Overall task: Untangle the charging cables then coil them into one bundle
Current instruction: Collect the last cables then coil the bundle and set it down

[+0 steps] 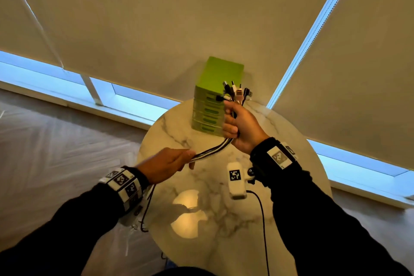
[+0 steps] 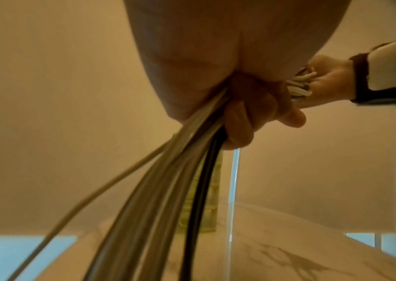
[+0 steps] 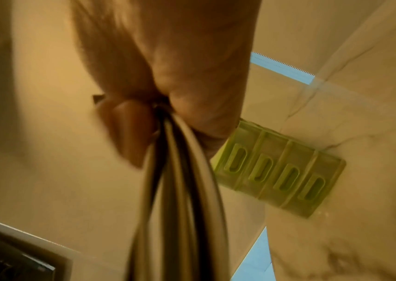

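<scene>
Several black and white charging cables [image 1: 212, 151] run as one straight bunch between my two hands above the round marble table [image 1: 201, 219]. My right hand [image 1: 237, 127] grips the bunch just below the plug ends [image 1: 236, 92], which fan out above its fist. My left hand [image 1: 179, 160] holds the same bunch lower down, fingers curled round it, and the loose tails [image 1: 145, 213] hang past its wrist off the table's left edge. Up close, the left wrist view shows the cables [image 2: 168, 180] leaving my left hand [image 2: 247, 117]; the right wrist view shows the strands [image 3: 180, 190] under my right hand [image 3: 158, 114].
A green stack of small drawers [image 1: 212, 105] stands at the table's far side, right behind my right hand. A thin black wire [image 1: 262, 219] trails from the right wrist device over the table. Roller blinds [image 1: 156, 18] hang behind; wooden floor [image 1: 56, 141] lies left.
</scene>
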The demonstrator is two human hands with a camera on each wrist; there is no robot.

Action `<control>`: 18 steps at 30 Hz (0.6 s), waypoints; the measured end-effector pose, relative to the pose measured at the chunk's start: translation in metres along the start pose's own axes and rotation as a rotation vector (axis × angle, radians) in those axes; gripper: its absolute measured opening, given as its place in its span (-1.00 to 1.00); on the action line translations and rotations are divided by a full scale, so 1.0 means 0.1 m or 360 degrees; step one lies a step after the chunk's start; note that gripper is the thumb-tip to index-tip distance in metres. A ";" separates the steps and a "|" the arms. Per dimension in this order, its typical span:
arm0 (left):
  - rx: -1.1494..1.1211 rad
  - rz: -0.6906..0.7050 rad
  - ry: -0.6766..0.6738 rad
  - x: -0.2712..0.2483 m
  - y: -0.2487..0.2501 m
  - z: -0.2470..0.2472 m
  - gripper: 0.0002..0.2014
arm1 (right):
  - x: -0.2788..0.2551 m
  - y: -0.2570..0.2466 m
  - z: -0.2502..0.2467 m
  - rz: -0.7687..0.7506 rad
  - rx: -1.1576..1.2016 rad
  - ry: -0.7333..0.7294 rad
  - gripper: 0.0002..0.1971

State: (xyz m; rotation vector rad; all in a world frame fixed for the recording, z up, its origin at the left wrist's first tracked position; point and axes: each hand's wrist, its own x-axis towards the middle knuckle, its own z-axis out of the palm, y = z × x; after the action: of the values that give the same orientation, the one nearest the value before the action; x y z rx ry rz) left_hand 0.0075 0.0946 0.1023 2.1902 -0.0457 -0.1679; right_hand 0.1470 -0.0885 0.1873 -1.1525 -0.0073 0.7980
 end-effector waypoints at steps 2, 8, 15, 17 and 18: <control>0.0285 0.0082 -0.0065 0.01 0.05 -0.13 -0.42 | -0.06 0.01 0.01 0.0059 -0.0233 -0.0081 -0.64; 0.0972 0.0311 -0.0104 0.18 0.13 -0.22 -0.30 | -0.11 0.20 0.04 0.0178 -0.0666 -0.0249 -0.75; 0.0978 0.0350 0.0007 0.26 0.16 -0.07 -0.53 | -0.17 0.63 0.01 0.0686 -0.0564 -0.0389 -0.53; 0.0785 0.0281 0.0024 0.26 0.16 -0.02 -0.54 | -0.18 0.69 0.00 0.0730 -0.0625 -0.0422 -0.39; 0.0609 0.0228 0.0062 0.25 0.16 0.00 -0.55 | -0.18 0.71 -0.02 0.0723 -0.0681 -0.0420 -0.37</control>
State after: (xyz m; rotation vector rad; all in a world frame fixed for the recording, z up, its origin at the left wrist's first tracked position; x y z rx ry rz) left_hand 0.0329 0.0831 0.1124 2.5596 -0.2290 -0.0365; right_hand 0.0953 -0.0883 0.1358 -1.4666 -0.1455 1.3966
